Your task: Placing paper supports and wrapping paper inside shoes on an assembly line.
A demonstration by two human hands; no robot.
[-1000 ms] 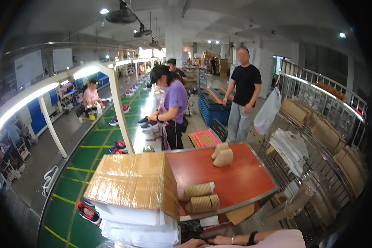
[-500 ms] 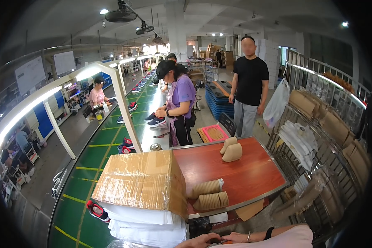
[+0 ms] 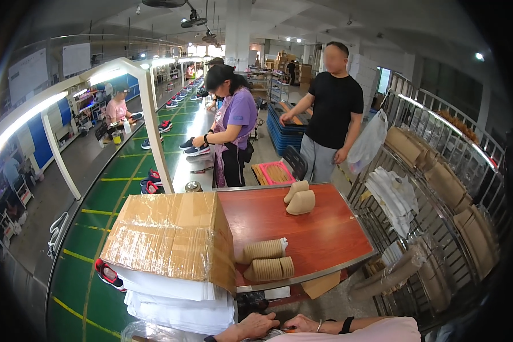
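Observation:
At the lower edge, my left hand (image 3: 255, 326) and my right hand (image 3: 303, 324) are close together, with fingers bent inward. A small orange thing (image 3: 290, 328) shows at the right fingertips, too little visible to name. What the left fingers hold, if anything, is hidden. Left of them stands a taped cardboard box (image 3: 162, 236) on a stack of white paper (image 3: 179, 308). Ahead, on a red-brown table (image 3: 325, 233), lie nested rows of beige moulded shoe inserts (image 3: 268, 269). Two more insert pieces (image 3: 300, 202) stand near its far edge.
A green conveyor belt (image 3: 74, 285) with shoes runs along the left under lit frames. A co-worker in purple (image 3: 242, 111) handles a dark shoe. Another person in black (image 3: 335, 102) stands beyond the table near blue crates (image 3: 285, 137). Metal racks (image 3: 422, 211) hold brown inserts at right.
My view has turned a little right, so the scene shifts left. My hands show more fully. The person in black now reaches one arm to the crates.

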